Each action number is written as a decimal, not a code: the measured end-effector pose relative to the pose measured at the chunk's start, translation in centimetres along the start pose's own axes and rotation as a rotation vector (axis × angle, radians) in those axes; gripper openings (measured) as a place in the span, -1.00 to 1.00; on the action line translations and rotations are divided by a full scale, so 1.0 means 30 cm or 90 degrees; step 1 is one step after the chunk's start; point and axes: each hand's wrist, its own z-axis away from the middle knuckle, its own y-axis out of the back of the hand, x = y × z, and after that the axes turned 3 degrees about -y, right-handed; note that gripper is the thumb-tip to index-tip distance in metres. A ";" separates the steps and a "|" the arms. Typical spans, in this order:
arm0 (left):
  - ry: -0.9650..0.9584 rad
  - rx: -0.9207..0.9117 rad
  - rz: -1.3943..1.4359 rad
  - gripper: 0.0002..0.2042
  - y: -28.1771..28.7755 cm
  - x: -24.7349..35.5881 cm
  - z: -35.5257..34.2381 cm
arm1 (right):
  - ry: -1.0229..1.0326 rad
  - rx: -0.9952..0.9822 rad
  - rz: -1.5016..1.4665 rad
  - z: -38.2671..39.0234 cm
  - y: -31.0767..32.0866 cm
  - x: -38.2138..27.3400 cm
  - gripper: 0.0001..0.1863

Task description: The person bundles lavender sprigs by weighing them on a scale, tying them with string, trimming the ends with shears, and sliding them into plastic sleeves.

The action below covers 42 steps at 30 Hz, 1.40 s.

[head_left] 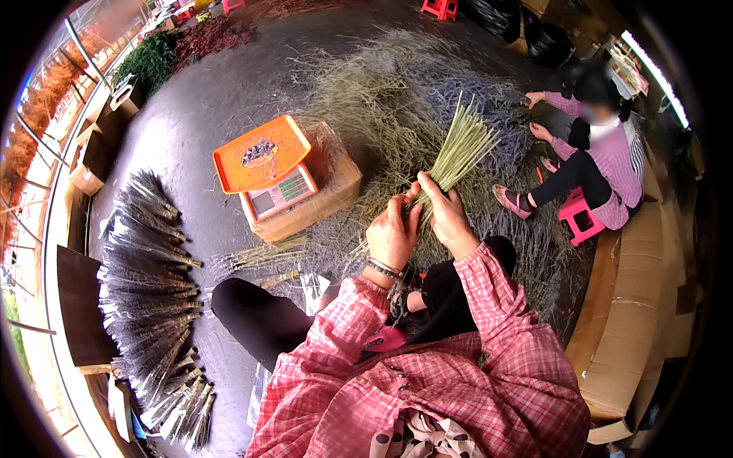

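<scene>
A bunch of dried flower stems [463,145] rises from my hands, its pale green stalk ends fanned out at the top. My left hand [393,233] is closed round its lower part, a dark beaded bracelet at the wrist. Close beside it, my right hand [449,216] also grips the bunch, thumb laid along the stalks. The lower end of the bunch is mostly hidden behind my hands. Beyond them spreads a large loose heap of dried stems [359,88], greenish, with purple-blue flowers [473,99] toward the right.
An orange-topped scale [263,156] rests on a cardboard box [328,195]. Wrapped dried bunches [145,282] line the floor at left. Another person [603,153] sits on a pink stool [578,217] at right, hands at the heap. Cardboard [626,298] lies along the right side.
</scene>
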 end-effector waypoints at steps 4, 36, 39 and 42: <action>0.029 0.110 0.016 -0.86 -0.009 -0.019 0.000 | 0.015 -0.054 -0.030 -0.005 0.009 0.022 -0.74; 0.584 -0.390 1.107 -0.75 -0.030 -0.132 -0.155 | 0.824 -0.833 0.835 -0.003 -0.005 -0.041 -0.91; 0.374 -0.300 0.886 -0.71 0.006 -0.170 -0.204 | 0.885 -0.836 0.961 -0.054 -0.022 -0.004 -0.92; 0.379 -0.173 0.752 -0.78 0.051 -0.257 -0.203 | 0.900 -0.750 1.002 -0.018 -0.043 -0.006 -0.79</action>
